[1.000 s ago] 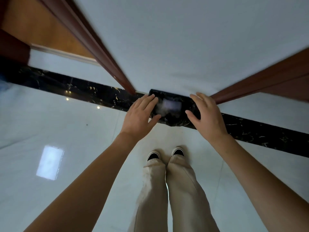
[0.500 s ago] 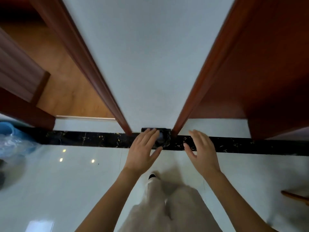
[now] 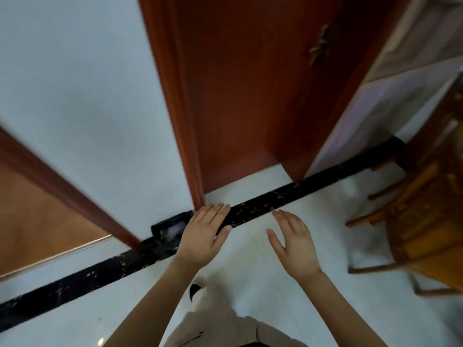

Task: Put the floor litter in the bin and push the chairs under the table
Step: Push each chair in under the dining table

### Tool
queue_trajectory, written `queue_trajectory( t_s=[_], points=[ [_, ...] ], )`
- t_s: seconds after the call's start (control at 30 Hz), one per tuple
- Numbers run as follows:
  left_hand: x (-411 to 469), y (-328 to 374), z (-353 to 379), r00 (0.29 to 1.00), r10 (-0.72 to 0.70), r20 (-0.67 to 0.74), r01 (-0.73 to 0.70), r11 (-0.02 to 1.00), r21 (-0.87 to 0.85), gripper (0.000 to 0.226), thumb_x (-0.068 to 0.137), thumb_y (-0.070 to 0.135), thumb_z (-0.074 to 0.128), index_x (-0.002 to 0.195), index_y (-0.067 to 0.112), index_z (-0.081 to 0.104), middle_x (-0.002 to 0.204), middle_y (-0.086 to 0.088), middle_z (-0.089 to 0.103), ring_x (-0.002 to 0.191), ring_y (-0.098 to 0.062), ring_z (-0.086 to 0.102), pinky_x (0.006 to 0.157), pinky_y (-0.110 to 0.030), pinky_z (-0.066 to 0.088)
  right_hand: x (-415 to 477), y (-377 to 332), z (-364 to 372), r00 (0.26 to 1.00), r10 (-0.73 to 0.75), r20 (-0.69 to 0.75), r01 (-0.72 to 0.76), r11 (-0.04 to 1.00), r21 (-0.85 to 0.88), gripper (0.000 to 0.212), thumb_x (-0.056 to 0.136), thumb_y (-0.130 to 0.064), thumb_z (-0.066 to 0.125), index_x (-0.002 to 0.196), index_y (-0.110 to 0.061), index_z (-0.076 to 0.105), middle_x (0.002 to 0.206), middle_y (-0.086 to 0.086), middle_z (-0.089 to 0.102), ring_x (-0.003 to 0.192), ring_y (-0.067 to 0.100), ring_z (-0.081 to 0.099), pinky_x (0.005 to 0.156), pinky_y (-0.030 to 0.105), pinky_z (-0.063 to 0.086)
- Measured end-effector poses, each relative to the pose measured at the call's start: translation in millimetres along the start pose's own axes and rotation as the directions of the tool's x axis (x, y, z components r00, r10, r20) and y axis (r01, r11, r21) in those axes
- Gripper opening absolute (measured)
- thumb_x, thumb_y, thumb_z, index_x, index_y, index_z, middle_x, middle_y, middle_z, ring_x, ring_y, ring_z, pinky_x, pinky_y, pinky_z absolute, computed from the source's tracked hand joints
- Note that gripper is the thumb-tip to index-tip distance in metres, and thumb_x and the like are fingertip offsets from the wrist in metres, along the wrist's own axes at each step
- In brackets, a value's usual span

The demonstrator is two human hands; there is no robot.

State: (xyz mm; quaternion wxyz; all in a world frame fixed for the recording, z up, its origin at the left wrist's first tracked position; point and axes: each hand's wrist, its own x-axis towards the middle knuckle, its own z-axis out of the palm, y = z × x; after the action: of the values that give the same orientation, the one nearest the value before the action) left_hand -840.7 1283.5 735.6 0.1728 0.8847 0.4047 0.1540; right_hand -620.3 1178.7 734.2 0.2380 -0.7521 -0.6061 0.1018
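The black bin (image 3: 170, 230) sits at the wall base, just left of your left hand (image 3: 203, 236); both it and your right hand (image 3: 294, 242) are spread, empty. Turning blurred toward the chair (image 3: 416, 221) at far right, you could clip its legs.

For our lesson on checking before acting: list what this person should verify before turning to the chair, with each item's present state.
1. Left hand free: ok, open, nothing held.
2. Right hand free: ok, fingers spread, empty.
3. Bin upright against the wall: ok.
4. Litter inside bin: cannot tell; something pale shows, blurred.
5. Wooden chair within view: ok, at right.
6. Chair pushed under a table: cannot tell, no table shows.
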Motion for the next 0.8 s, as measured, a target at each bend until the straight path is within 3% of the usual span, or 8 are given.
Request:
queue_trajectory(
  t_s=[0.2, 0.33, 0.43, 0.6, 0.7, 0.8],
  points=[
    [16, 131, 53, 0.962, 0.244, 0.124, -0.237, 0.969, -0.065, 0.059, 0.098, 0.048, 0.021, 0.144, 0.017, 0.041, 0.144, 0.0, 0.046, 0.137, -0.019, 0.037, 0.114, -0.036, 0.027, -111, 83, -74, 0.951, 0.268, -0.152, -0.278, 0.959, -0.054, 0.056, 0.099, -0.05, 0.034, 0.142, -0.017, 0.05, 0.14, 0.004, 0.055, 0.131, 0.025, 0.047, 0.109, 0.044, 0.038],
    [24, 197, 93, 0.887, 0.403, 0.226, -0.38, 0.914, -0.14, 0.057, 0.099, 0.05, 0.021, 0.147, 0.022, 0.034, 0.149, 0.007, 0.039, 0.14, -0.011, 0.027, 0.116, -0.026, 0.015, -175, 121, -104, 0.869, 0.438, -0.231, -0.458, 0.888, -0.036, 0.053, 0.1, -0.047, 0.039, 0.142, -0.017, 0.049, 0.141, 0.002, 0.055, 0.132, 0.024, 0.046, 0.11, 0.041, 0.037],
    [39, 245, 118, 0.814, 0.509, 0.278, -0.474, 0.86, -0.187, 0.057, 0.098, 0.051, 0.02, 0.147, 0.025, 0.033, 0.15, 0.009, 0.037, 0.141, -0.008, 0.025, 0.116, -0.025, 0.016, -210, 144, -121, 0.788, 0.542, -0.292, -0.568, 0.823, -0.007, 0.056, 0.099, -0.05, 0.034, 0.142, -0.018, 0.05, 0.139, -0.001, 0.055, 0.131, 0.022, 0.047, 0.109, 0.039, 0.038],
    [74, 304, 149, 0.724, 0.625, 0.29, -0.574, 0.78, -0.248, 0.061, 0.096, 0.052, 0.019, 0.145, 0.022, 0.038, 0.147, 0.008, 0.042, 0.139, -0.011, 0.031, 0.113, -0.022, 0.016, -226, 178, -140, 0.659, 0.647, -0.383, -0.681, 0.73, 0.063, 0.05, 0.099, -0.046, 0.04, 0.138, -0.018, 0.053, 0.133, -0.001, 0.06, 0.125, 0.021, 0.052, 0.105, 0.037, 0.041],
    [104, 324, 169, 0.683, 0.666, 0.299, -0.609, 0.746, -0.271, 0.058, 0.097, 0.05, 0.023, 0.145, 0.022, 0.039, 0.147, 0.008, 0.042, 0.138, -0.01, 0.031, 0.111, -0.02, 0.015, -215, 205, -144, 0.614, 0.683, -0.395, -0.719, 0.69, 0.076, 0.045, 0.1, -0.04, 0.047, 0.139, -0.018, 0.052, 0.135, -0.001, 0.058, 0.127, 0.02, 0.05, 0.106, 0.035, 0.039],
    [148, 336, 191, 0.651, 0.693, 0.309, -0.635, 0.721, -0.279, 0.059, 0.096, 0.052, 0.02, 0.145, 0.023, 0.039, 0.146, 0.009, 0.042, 0.138, -0.008, 0.031, 0.11, -0.018, 0.014, -189, 237, -150, 0.583, 0.699, -0.414, -0.737, 0.67, 0.093, 0.048, 0.099, -0.044, 0.043, 0.138, -0.019, 0.053, 0.134, -0.001, 0.059, 0.126, 0.02, 0.051, 0.105, 0.036, 0.041]
  ],
)
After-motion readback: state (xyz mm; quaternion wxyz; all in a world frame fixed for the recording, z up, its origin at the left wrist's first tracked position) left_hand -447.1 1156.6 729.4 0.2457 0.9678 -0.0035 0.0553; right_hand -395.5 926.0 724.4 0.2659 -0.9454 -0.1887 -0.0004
